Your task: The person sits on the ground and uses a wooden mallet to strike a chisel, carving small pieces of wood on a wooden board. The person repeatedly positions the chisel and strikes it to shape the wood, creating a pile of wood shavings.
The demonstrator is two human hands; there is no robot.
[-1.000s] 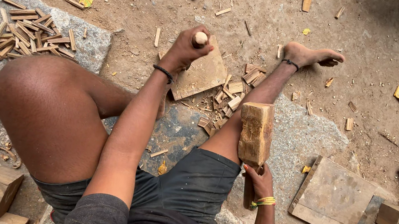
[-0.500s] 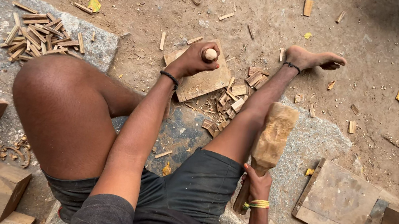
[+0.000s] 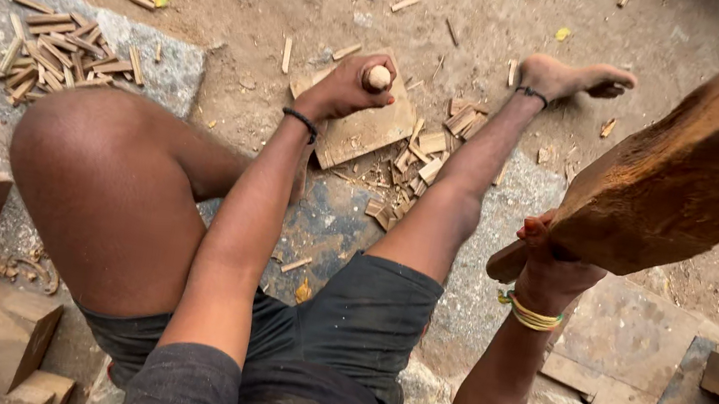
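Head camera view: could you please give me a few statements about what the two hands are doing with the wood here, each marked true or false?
1. The right hand holds a big wooden mallet raised high. True.
2. The left hand lies flat and empty on the ground. False: it grips a round-ended wooden handle, standing on a flat wooden board.
3. Small split wood pieces lie beside the board, near the stretched-out leg. True.
4. The mallet rests on the handle. False: it is well apart from it, up near the camera.
5. A pile of thin sticks lies on the stone slab at the left. True.
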